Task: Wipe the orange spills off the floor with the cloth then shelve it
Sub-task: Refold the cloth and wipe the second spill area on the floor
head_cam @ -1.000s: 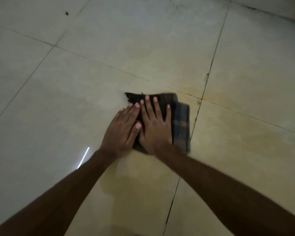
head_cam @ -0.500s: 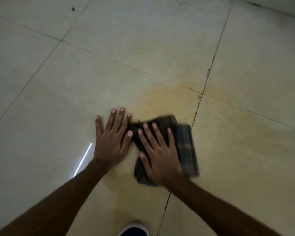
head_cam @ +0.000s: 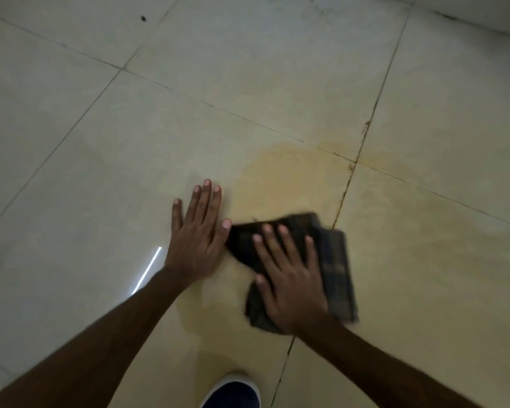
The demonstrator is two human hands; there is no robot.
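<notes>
Since 1 s ago: cloth [head_cam: 336, 269] dragged back toward me w/ right hand [head_cam: 289, 278] on top; left hand [head_cam: 199, 234] has slid off it onto bare tile. Shoe toe [head_cam: 233, 393] now shows at bottom edge.

Stage shown: mid-wipe.

Right hand: fingers straight & spread, palm pressing cloth flat to floor [head_cam: 71, 172]; no pinch.

Left hand: flat, holding nothing, braced on tile just beside cloth's left corner. Thumb tip v. close to it, contact unclear.

Cloth: dark plaid, folded, blurred; lies across a grout line, just below main orange patch [head_cam: 280, 184].

Progress (my est.): partway at best. Patch ahead of cloth is plainly there, and a fainter orange film covers tiles to the right & under my arms.

Left to do: more passes over all that, then lift cloth & shelve it. No shelf in view.
</notes>
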